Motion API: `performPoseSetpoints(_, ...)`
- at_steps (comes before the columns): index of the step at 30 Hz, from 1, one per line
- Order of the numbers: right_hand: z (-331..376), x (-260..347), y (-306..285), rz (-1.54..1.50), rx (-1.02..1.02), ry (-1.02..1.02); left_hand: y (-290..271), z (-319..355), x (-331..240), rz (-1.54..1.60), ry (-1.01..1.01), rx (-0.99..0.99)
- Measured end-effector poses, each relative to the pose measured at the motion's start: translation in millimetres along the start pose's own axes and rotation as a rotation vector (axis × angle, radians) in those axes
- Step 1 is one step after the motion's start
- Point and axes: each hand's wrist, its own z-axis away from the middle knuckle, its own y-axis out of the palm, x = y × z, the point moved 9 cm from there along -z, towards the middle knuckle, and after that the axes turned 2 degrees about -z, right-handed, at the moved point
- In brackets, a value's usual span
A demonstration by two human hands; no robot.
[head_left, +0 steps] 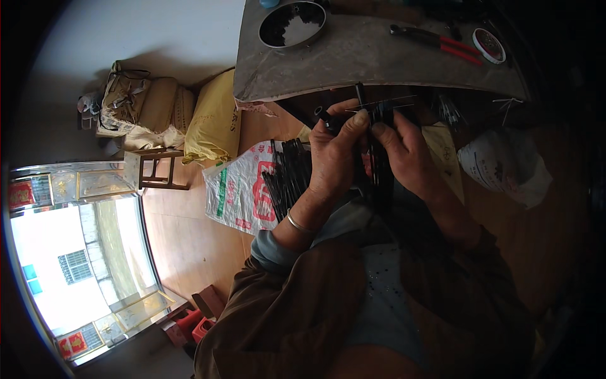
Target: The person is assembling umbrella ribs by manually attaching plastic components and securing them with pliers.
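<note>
Two hands meet just below the near edge of the grey worktop (379, 60), both closed on a small black assembly of thin rods and wires. The left hand (334, 158) wraps its fingers around a black tubular piece (323, 115), thumb pressed against it near the tip. The right hand (404, 151) pinches a bundle of slim black strips (377, 136) between thumb and fingers, holding them upright. A fine wire (388, 101) crosses the top of the bundle, roughly level.

The strips look light, narrow and springy rather than rigid, probably smooth enough to slide against one another, so a grip low on the bundle, close to where they gather, seems the steadier place to hold. The wire appears thin and easily bent. They are matte black, long and flat; finer detail is lost in shadow.

More black strips (287, 177) lie in a pile on a white printed sack (243, 189) beside the left wrist. On the worktop sit a round dark tray (292, 24) at the far left corner, red-handled pliers (439, 43) and a small round reel (489, 45) toward the right edge.
</note>
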Motion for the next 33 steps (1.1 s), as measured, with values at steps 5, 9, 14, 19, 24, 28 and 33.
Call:
performPoseSetpoints(5,1.2,-0.3,-2.0,0.06,-0.037,-0.047,0.4,2.7,0.7,-0.006,-0.005,-0.024)
performPoseSetpoints(9,2.3,2.6,-1.4,0.079,-0.051,-0.054,-0.8,3.0,-2.3,-0.03,0.01,-0.03)
performPoseSetpoints(14,1.3,3.7,-0.4,0.101,-0.024,-0.057,-1.1,3.9,-1.1,-0.044,0.018,-0.031)
performPoseSetpoints(19,-4.9,-4.0,3.3,-0.042,0.061,0.014,-2.0,5.5,-5.1,-0.06,0.053,-0.055)
performPoseSetpoints(24,0.7,-10.0,3.3,-0.088,0.037,0.065,0.8,6.0,-5.6,-0.026,0.035,-0.009)
performPoseSetpoints(28,-0.3,-13.0,4.2,-0.117,0.066,0.112,-1.8,2.2,-1.6,0.027,0.004,0.046)
performPoseSetpoints(33,-1.5,-13.9,5.5,-0.149,0.069,0.069,-0.2,3.4,0.7,0.081,-0.022,0.054)
